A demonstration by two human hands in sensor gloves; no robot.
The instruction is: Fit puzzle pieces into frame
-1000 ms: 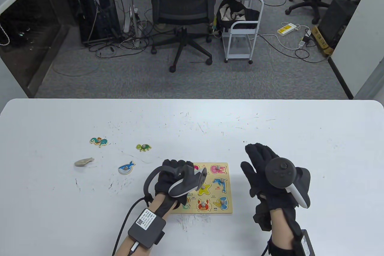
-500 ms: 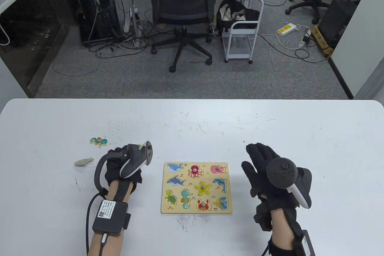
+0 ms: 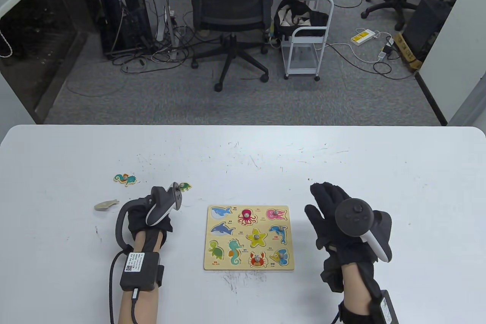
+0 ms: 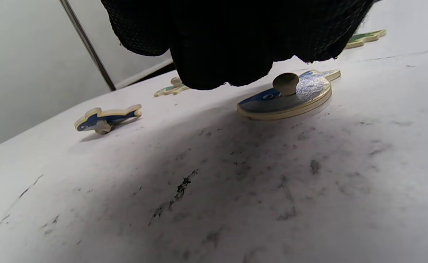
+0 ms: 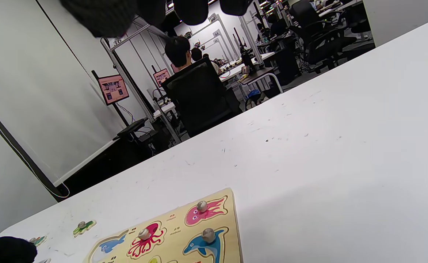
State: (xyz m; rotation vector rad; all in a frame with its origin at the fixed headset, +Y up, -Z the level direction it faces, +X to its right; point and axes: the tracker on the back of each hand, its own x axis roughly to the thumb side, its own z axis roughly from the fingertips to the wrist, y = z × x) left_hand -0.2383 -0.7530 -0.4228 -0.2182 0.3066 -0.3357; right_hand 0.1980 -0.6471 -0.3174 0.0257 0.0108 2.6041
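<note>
a: open office behind, chairs and cables on the grey carpet, and a scuffed white surface [image 3: 341,157] in front. where's the job?

b: the puzzle frame [image 3: 248,237] lies near the front edge, between the two hands. five pegged pieces sit in it on the right; the whale, dolphin, turtle and seahorse spots on the left show only printed pictures, so i judge four are left to fit.

a: and the loose ones?

b: all left of the frame. a round blue whale piece [image 4: 287,95] lies flat right under the left hand [image 3: 150,217]. a green turtle piece [image 3: 185,186] just beyond the tracker, a seahorse piece [image 3: 125,179] further back left, and a dolphin piece [image 3: 106,205] lying face down on its peg at the far left.

a: is the left grip on the whale yet?

b: no. from the wrist camera the gloved fingers [image 4: 232,40] hang just above the peg [image 4: 285,83], not closed on it. whether they are spread or curled i cannot tell.

a: the right hand [image 3: 334,217]?

b: off to the right of the frame, fingers straight, holding nothing.

a: so how to do it well?

b: come down on the peg, pinch it between thumb and forefinger, lift straight, and turn the piece to match the printed whale in the top left spot. the right hand could steady the frame.
</note>
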